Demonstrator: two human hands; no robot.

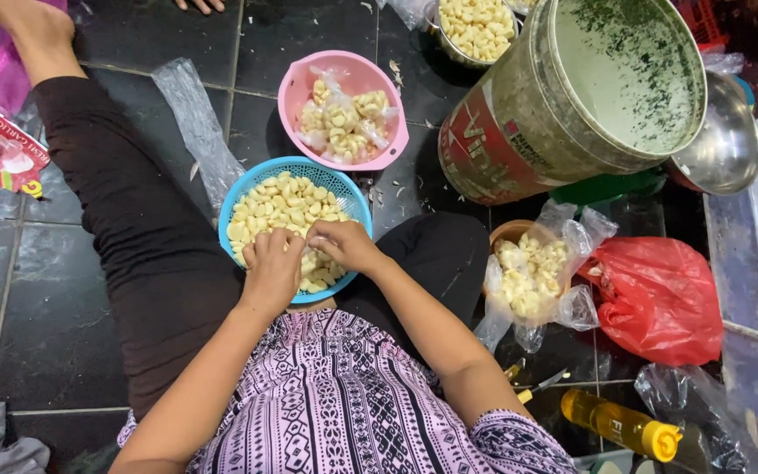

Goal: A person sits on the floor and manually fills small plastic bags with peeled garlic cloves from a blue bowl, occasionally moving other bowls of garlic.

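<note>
Peeled garlic cloves (284, 204) are lying heaped in one blue colander (247, 189), which is resting on the person's lap, against the black trousers. Both hands are working over its near edge. The left hand (272, 270) is curling in narrow, fingers bent down onto the cloves; whether it is pinching one I cannot tell. The right hand (344, 243) is sitting just beside it, fingers likewise drawn in over the cloves, and what it is gripping is hidden.

Just beyond the colander, one pink bowl (296, 86) is sitting on the dark tiled floor (46, 290), holding garlic in small clear bags. Farther off, one metal bowl (475, 28) of peeled cloves is showing at the top edge. To the right, one large tin bucket (519, 132) is tilting toward the camera. Near the right knee, one clear plastic bag (532, 276) of garlic is lying open over a brown bowl, with one red plastic bag (660, 298) beside it. One yellow bottle (620, 426) is lying on the floor at the lower right.
</note>
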